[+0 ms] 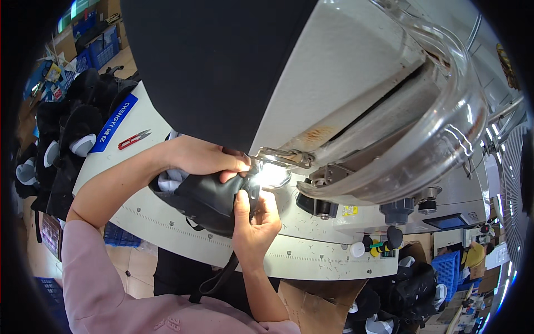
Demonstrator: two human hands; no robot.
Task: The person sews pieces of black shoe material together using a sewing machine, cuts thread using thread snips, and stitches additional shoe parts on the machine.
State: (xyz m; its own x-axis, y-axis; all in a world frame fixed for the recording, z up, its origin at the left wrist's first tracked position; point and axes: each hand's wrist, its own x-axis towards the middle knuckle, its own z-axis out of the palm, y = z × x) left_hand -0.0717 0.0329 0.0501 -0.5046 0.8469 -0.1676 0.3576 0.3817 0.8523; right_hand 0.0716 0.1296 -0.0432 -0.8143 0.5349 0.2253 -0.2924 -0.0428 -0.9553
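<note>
From where I stand, both hands have hold of one soft black piece (208,203). The left hand (214,160) holds its edge, with thumb and fingers close together. The right hand (258,222) pinches it too, a bit nearer the person. Most of the piece sits just left of the right hand's grip, over the white table (311,253). Right beside the fingertips, a bright light (272,175) shines by the big white machine (334,83). Red snips (133,140) lie off to the left of the grip.
</note>
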